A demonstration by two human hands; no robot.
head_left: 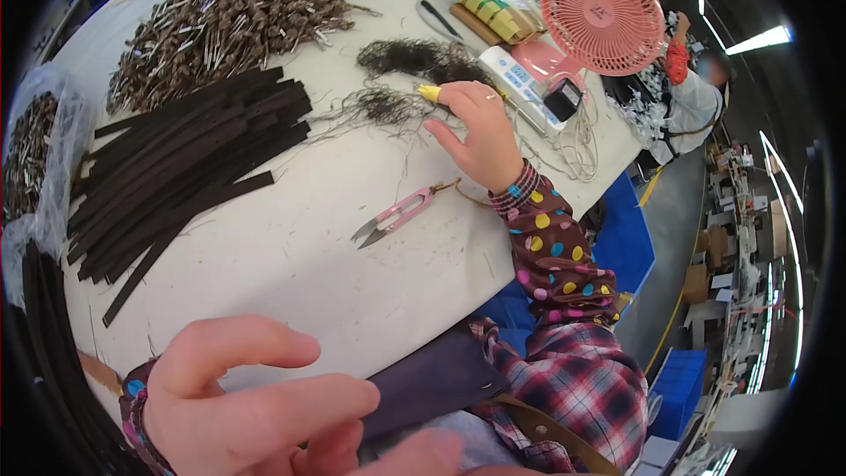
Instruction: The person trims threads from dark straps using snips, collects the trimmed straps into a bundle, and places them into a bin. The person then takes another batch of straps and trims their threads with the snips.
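Thread, dark and tangled, lies in two loose clumps at the upper middle of the frame: a smaller clump (381, 106) and, just above it, a longer clump (414, 57). The right hand (480, 137) is beside both, back of the hand uppermost, with a yellow finger cover (429, 92) on one fingertip at the edge of the smaller clump. Its fingers are bent and close together; whether they pinch any strands cannot be told. The left hand (256, 397), large at the lower left, has its fingers loosely curled and apart, over the near part of the pale counter (300, 256).

Pink-handled snips (382, 221) lie near the middle of the frame, blades spread and pointing to the lower left. Black strips (189, 163) are stacked at the left, with a heap of brown pieces (233, 26) above them and a clear plastic bag (77, 115) at the far left edge. Right of the longer clump is a white power strip (515, 79) with a black adapter (562, 100); a pink fan (602, 13) stands above. At the upper right, a co-worker (692, 110) wears a pale garment.
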